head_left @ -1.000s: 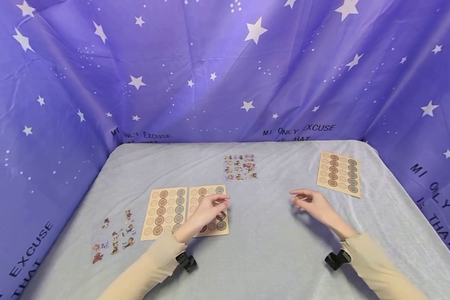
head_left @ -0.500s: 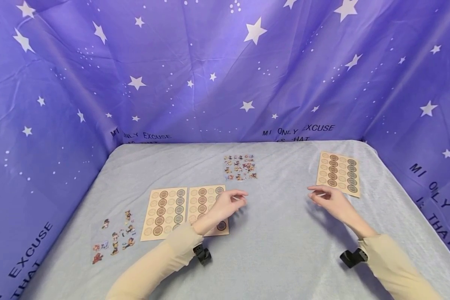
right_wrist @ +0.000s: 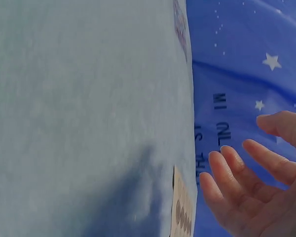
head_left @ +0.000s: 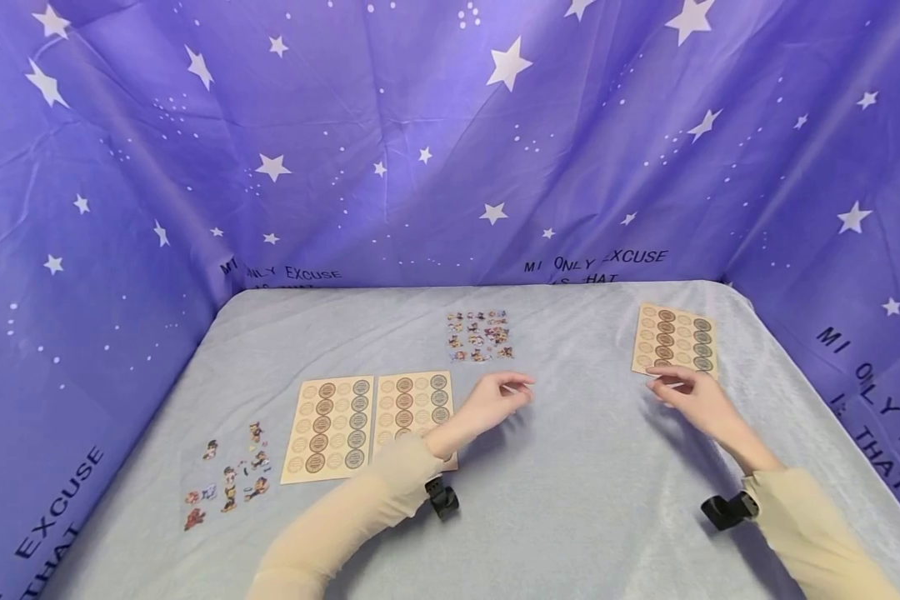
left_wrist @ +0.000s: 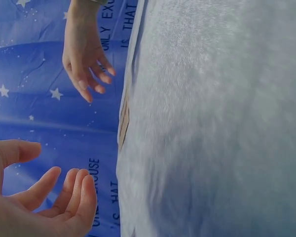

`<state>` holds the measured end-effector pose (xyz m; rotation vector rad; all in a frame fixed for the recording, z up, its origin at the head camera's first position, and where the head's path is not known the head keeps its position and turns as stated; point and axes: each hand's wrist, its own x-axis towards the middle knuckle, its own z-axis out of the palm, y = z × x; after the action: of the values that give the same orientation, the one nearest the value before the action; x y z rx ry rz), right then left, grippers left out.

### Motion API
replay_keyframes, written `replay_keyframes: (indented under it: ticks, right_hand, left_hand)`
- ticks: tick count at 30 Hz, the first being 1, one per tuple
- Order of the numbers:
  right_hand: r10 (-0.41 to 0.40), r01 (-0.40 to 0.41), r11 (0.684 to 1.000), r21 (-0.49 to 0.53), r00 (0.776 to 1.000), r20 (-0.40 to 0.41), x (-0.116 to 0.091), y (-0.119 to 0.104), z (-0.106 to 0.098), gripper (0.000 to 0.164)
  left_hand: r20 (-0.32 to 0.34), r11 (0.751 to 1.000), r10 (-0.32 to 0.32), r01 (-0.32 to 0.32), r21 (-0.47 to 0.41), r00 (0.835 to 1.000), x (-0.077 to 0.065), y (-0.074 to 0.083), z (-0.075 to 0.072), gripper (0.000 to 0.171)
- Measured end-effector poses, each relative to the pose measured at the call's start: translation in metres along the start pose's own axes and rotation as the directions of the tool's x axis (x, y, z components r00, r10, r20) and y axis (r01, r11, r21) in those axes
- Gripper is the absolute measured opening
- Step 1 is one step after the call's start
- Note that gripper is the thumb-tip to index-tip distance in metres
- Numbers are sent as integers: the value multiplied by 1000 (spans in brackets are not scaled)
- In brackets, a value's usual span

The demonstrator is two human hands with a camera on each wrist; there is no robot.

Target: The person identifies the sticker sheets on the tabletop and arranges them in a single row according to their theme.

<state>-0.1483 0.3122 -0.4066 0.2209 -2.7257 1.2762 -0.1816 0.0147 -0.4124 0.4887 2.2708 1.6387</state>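
My left hand hovers above the table, just right of two tan sheets of round stickers; its fingers are loosely bent and hold nothing. The left sheet lies flat, and the right sheet is partly covered by my left forearm. My right hand is in the air by the near edge of a third tan sticker sheet, with nothing in its fingers. In the right wrist view, the fingers of the right hand are relaxed and spread apart. The left wrist view shows the left hand likewise bare.
A clear sheet of small cartoon stickers lies at the back middle of the grey cloth-covered table. Another clear cartoon sticker sheet lies at the left. A purple starry curtain stands around the back and sides.
Both hands have moved to the right, the left one from over the right-hand sheet of the pair, the right one up to the third sheet. The sheets have stayed in place.
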Motion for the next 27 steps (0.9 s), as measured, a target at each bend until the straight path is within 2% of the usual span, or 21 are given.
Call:
replay_keyframes:
  ticks: [3, 7, 11, 14, 20, 23, 27]
  right_hand:
    - [15, -15, 1000, 27, 1000, -9, 1, 7, -5, 34]
    - [24, -22, 997, 80, 1000, -20, 3, 18, -11, 18]
    - [33, -31, 993, 116, 999, -19, 4, 27, -16, 30]
    - [34, -31, 993, 112, 999, -30, 5, 31, -19, 29]
    - [50, -45, 995, 88, 997, -58, 8, 40, -24, 15]
    - [69, -64, 996, 65, 996, -62, 11, 44, -27, 22]
    - [74, -75, 997, -6, 995, -72, 18, 48, -31, 39]
  left_hand:
    - [-1, 1000, 5, -5, -9, 1000, 7, 0, 11, 29]
    - [18, 999, -1, 2, -35, 1000, 16, -1, 25, 29]
    - [57, 998, -8, 11, -61, 998, 23, -2, 35, 29]
    - [74, 998, -7, 12, -63, 997, 27, 0, 42, 29]
    - [67, 996, -14, 20, -83, 998, 38, 3, 60, 28]
    - [68, 994, -22, 29, -103, 997, 44, 4, 69, 28]
    - [64, 991, -27, 35, -128, 998, 51, 4, 79, 27]
